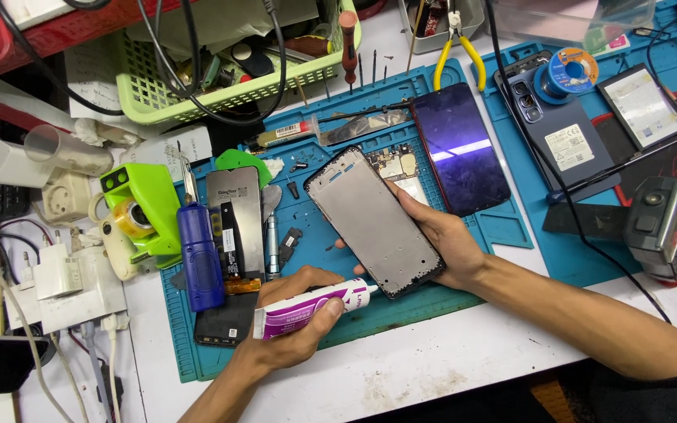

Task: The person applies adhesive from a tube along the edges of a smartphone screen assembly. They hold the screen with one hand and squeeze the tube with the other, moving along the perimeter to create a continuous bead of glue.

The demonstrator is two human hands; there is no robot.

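My right hand (450,244) holds a grey metal phone frame (374,219) tilted above the blue work mat (511,227), gripping its lower right end. My left hand (295,321) grips a purple and white glue tube (307,309), whose white nozzle points at the frame's lower edge and nearly touches it. A dark phone screen (460,149) lies on the mat just beyond the frame.
A blue electric screwdriver (200,254), a metal battery plate (237,223) and small parts lie left on the mat. A green basket (221,86) stands at the back, yellow-handled pliers (456,47), a solder spool (573,70) and another phone (566,141) to the right. Chargers crowd the left edge.
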